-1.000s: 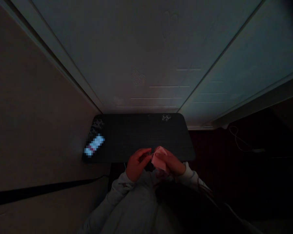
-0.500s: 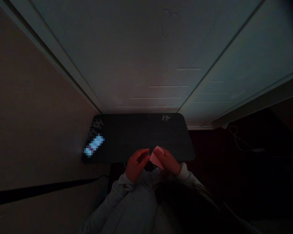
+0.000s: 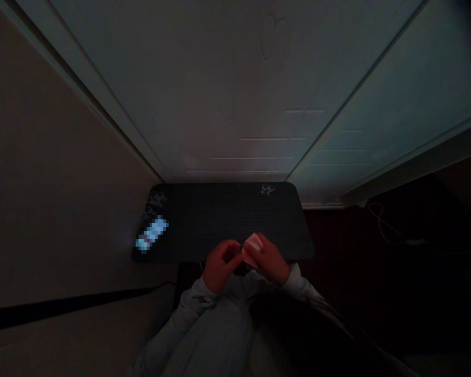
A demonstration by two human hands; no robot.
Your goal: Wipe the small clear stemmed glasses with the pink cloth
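Observation:
In the dim head view, my right hand point(image 3: 272, 263) is closed on a small folded pink cloth point(image 3: 255, 242), its thumb lying across it. Cloth or paper is hard to tell apart in this light. Just left of it, my left hand point(image 3: 219, 265) has its thumb and fingers curled into a ring, with the tips against the pink cloth's left edge. Something tiny and dark shows at those fingertips, too small to name. Both hands are over the front edge of a dark table point(image 3: 212, 214).
A lit, pixelated phone-like thing point(image 3: 152, 234) lies at the table's left end. Behind it is a tangle of shiny wire-like pieces point(image 3: 156, 199). Small metal rings point(image 3: 267, 189) lie at the back right. A pale panelled wall point(image 3: 204, 84) rises behind; a white cable point(image 3: 388, 233) lies at right.
My left fingertips have come closer to the pink cloth and now meet it. In my right hand, the cloth has been folded or turned and my thumb has shifted over it.

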